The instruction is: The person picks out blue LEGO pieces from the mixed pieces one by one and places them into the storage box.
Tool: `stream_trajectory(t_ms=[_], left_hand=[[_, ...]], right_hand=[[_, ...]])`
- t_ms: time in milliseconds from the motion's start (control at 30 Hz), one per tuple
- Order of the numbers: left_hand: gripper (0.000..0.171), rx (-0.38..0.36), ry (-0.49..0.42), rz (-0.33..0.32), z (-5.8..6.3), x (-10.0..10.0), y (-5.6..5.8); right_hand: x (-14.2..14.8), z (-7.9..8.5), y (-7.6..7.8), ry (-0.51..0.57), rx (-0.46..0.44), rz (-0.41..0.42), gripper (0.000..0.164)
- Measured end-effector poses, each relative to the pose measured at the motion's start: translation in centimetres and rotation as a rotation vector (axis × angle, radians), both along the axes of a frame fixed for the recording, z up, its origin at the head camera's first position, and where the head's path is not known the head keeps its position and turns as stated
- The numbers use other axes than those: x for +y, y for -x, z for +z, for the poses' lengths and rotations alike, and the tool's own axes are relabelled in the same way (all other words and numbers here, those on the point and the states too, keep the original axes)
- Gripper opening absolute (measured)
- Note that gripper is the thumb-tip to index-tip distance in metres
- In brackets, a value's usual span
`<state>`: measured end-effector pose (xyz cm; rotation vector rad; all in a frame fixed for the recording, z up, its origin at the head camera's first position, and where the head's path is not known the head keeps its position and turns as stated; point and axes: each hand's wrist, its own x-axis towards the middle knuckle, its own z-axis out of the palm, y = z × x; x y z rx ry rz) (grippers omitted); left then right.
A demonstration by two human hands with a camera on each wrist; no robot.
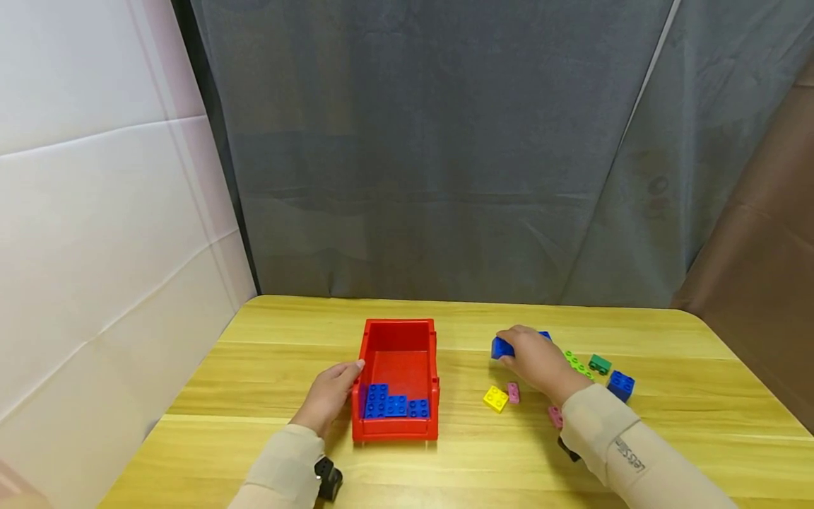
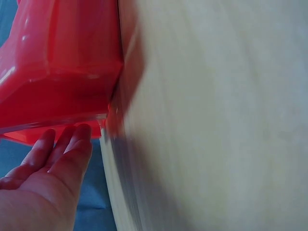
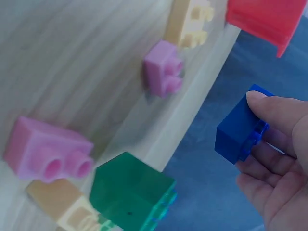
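Note:
A red plastic bin (image 1: 400, 367) stands on the table, with several blue bricks (image 1: 376, 401) in its near end. At its left side wall my left hand (image 1: 331, 396) touches the rim, thumb at the edge. The left wrist view shows those fingers (image 2: 72, 149) extended against the outside of the bin. My right hand (image 1: 537, 357) pinches a blue brick (image 3: 243, 125) between thumb and fingers, to the right of the bin. In the right wrist view the brick's studs face the fingers. Another blue brick (image 1: 545, 334) is mostly hidden behind this hand.
Around the right arm lie a yellow brick (image 1: 496, 399), a small pink brick (image 1: 513, 392), another pink brick (image 1: 556, 416), a lime brick (image 1: 579, 365), a green brick (image 1: 600, 364) and a dark blue brick (image 1: 620, 386). A grey curtain (image 1: 407, 155) hangs behind the wooden table (image 1: 203, 417).

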<state>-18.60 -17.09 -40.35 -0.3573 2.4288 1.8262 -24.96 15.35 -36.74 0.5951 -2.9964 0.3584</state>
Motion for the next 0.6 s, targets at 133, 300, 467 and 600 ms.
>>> stream_trajectory(t_ms=[133,300,467,600], left_hand=[[0.059,-0.004,-0.003,0.001,0.0,0.0,0.1],[0.058,-0.003,-0.007,0.003,-0.1,0.0,0.1],[0.058,-0.002,-0.010,-0.001,0.0,0.0,0.1],[0.058,0.003,-0.012,-0.003,0.0,0.0,0.0]], right_hand=[[-0.6,0.8,-0.4,0.015,0.008,0.013,0.047],[-1.6,1.6,-0.9,0.046,-0.006,0.026,0.049],[-2.6,2.0,-1.2,0.100,-0.018,0.035,0.051],[-3.5,2.2,-1.5,0.125,-0.012,0.051,0.052]])
